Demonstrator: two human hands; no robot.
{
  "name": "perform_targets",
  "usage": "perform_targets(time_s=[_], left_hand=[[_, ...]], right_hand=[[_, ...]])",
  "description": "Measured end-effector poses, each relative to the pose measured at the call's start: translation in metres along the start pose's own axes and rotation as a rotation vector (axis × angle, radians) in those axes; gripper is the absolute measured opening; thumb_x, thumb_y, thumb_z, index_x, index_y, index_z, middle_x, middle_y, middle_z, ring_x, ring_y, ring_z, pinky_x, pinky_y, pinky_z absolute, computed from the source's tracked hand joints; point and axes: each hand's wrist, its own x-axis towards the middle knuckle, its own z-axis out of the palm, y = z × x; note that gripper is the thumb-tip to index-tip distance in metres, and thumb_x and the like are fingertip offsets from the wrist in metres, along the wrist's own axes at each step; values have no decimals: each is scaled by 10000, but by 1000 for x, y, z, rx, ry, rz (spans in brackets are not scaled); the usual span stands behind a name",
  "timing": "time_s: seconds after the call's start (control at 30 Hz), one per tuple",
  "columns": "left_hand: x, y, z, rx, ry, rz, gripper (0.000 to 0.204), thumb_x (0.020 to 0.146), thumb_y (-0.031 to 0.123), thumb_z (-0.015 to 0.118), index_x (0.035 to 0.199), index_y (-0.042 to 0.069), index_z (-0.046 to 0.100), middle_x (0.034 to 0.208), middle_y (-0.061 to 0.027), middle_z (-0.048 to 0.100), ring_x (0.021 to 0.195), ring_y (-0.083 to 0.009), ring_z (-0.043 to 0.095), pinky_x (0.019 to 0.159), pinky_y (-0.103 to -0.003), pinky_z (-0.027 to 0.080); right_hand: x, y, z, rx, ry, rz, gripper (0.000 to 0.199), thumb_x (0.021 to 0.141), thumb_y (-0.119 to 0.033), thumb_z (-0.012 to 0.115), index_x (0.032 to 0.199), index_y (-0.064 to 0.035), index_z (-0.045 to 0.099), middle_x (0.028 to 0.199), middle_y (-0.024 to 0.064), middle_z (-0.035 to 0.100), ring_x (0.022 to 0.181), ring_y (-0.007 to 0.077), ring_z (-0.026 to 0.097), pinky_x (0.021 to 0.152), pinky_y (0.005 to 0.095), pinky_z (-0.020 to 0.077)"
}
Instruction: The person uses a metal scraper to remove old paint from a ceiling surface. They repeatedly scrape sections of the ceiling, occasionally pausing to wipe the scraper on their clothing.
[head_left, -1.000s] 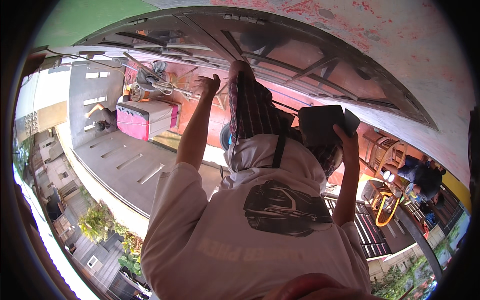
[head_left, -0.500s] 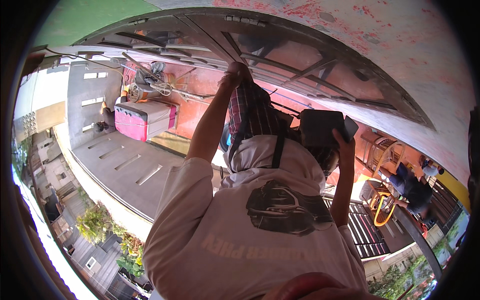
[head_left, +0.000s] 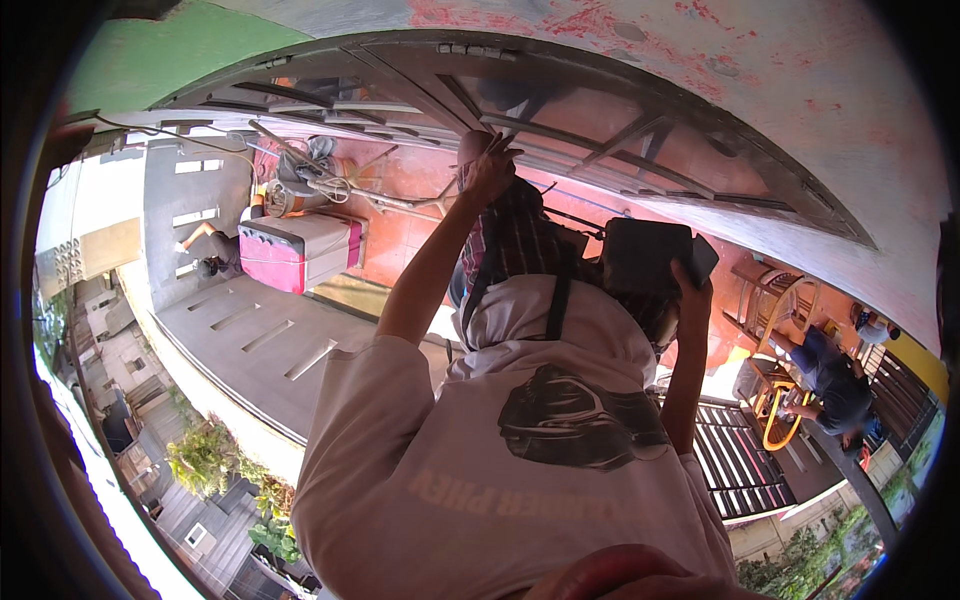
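My left hand (head_left: 492, 172) is raised beside my bare knee (head_left: 474, 147), its fingers stretched out and a little apart, with nothing seen in them. Plaid shorts (head_left: 505, 240) cover my lap below it. On the right side, my right hand (head_left: 690, 290) grips the edge of a black flat rectangular device (head_left: 640, 258). A narrower dark flap (head_left: 703, 260) sticks out at the device's right edge. Its screen, if any, does not show. A dark strap (head_left: 558, 305) runs down over my pale printed shirt (head_left: 500, 420).
Ahead stands a dark-framed glass door (head_left: 560, 110). Left are a pink-and-white box-like appliance (head_left: 300, 250), a metal drum (head_left: 290, 198) and a grey slotted wall (head_left: 240, 330). A person in dark clothes (head_left: 840, 385) is at the right, near wooden chairs (head_left: 775, 300) and a slatted railing (head_left: 725, 455).
My left hand has shifted slightly right and its fingers have spread from their bent pose by the knee. The right hand keeps the black device. The person at the right has moved slightly.
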Motion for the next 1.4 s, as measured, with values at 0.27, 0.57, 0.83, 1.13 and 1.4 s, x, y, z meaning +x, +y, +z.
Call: perform_targets(time_s=[0.27, 0.57, 0.83, 1.13, 1.4], left_hand=[[-23, 137, -73, -350, 524, -74, 282, 602, -95, 609, 812, 89, 642, 1078, -61, 663, 761, -317, 663, 594, -384, 527], [-43, 204, -142, -1971, -191, -185, 490, 997, 309, 416, 1388, 14, 422, 1351, -158, 497, 1189, -263, 556, 975, -431, 491], [-21, 239, -191, -2307, 83, 149, 677, 983, 431, 410, 1513, 32, 278, 1336, -120, 470, 1252, -250, 446, 1094, -429, 338], [-40, 232, -204, -2596, -292, -108, 573, 996, 374, 438, 1426, -5, 415, 948, -35, 460, 878, -158, 441, 860, -330, 412], [-40, 241, -162, -2638, -407, -279, 515, 1003, 328, 447, 1415, 20, 423, 920, -29, 462, 866, -165, 439, 840, -370, 436]], right_hand=[[-32, -48, 16, 172, 48, -21, 567, 831, -275, 748, 1321, -82, 539, 1115, 35, 581, 1053, 185, 563, 794, 332, 467], [-67, -89, 45, -334, 83, -1231, 390, 755, -97, 733, 1137, -53, 670, 1024, 123, 622, 915, 275, 648, 761, 326, 515], [-134, -130, 105, -344, -543, -1004, 599, 634, -163, 844, 1205, -134, 663, 1328, 154, 493, 906, 276, 687, 733, 372, 547], [-133, -161, 79, -329, -479, -803, 973, 614, -451, 872, 1449, -148, 473, 1205, 149, 425, 1042, 334, 577, 830, 432, 505], [-136, -142, 89, -534, -518, -780, 603, 747, -355, 808, 1295, -164, 645, 1051, 95, 506, 908, 277, 618, 747, 380, 527]])
